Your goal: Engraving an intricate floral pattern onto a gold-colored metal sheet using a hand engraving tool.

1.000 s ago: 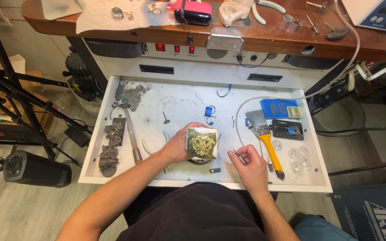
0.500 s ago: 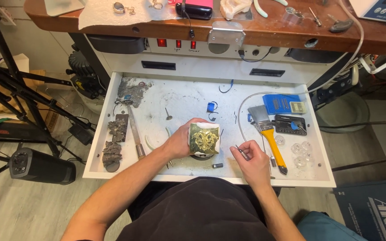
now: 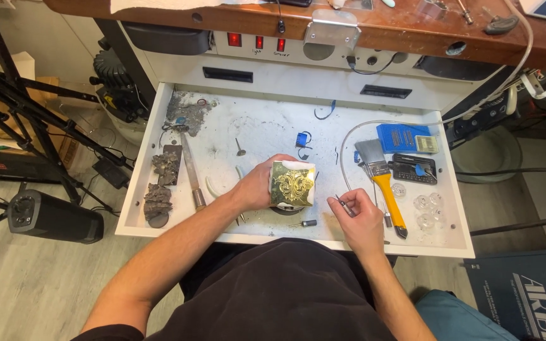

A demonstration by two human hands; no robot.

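- The left hand (image 3: pixel 261 184) is wrapped around a small block with a shiny gold plate (image 3: pixel 292 184) on top. The plate has a curly leaf pattern.
- The block sits in the middle of a white pull-out tray (image 3: pixel 266 126), on a dark round base.
- The right hand (image 3: pixel 363 216) pinches a thin metal tool (image 3: pixel 344 205) between the fingers. The tool's tip points at the plate but does not touch it.
- A paintbrush with a yellow handle (image 3: pixel 383 183) lies just to the right of that hand.
- A blue box of small bits (image 3: pixel 402 137) is behind the brush.
- A long file (image 3: pixel 191 170) and dark rough lumps (image 3: pixel 159 189) lie on the left side of the tray.
- A brown wooden counter (image 3: pixel 412 28) is above the tray.
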